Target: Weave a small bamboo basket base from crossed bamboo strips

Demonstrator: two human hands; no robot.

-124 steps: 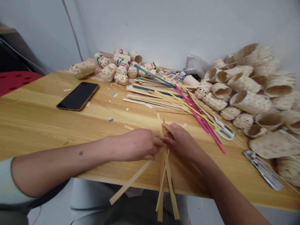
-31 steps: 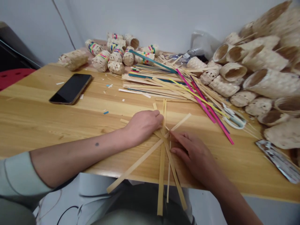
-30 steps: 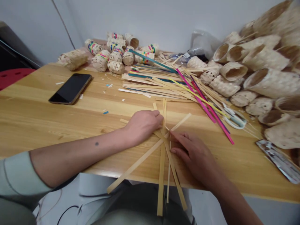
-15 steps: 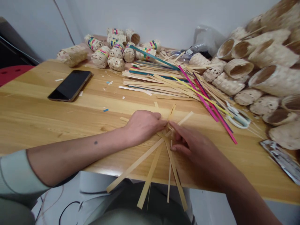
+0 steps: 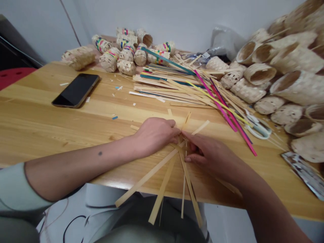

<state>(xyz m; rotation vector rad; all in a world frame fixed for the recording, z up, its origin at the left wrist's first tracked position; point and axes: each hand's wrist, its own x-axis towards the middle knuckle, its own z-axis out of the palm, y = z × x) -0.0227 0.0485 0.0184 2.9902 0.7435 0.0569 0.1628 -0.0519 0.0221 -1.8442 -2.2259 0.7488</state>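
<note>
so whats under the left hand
Pale strips seem to run under the left hand, above the table: one end shows by the wrist, another beyond the fingers. Their covered middles can't be seen.

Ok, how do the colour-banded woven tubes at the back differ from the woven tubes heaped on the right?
The banded tubes carry bright coloured bands; the heaped tubes look plain. Several banded tubes show closed, rounded ends, while several heaped tubes show open mouths. The banded tubes form a low cluster; the heaped tubes are stacked higher. Both are pale and woven.
</note>
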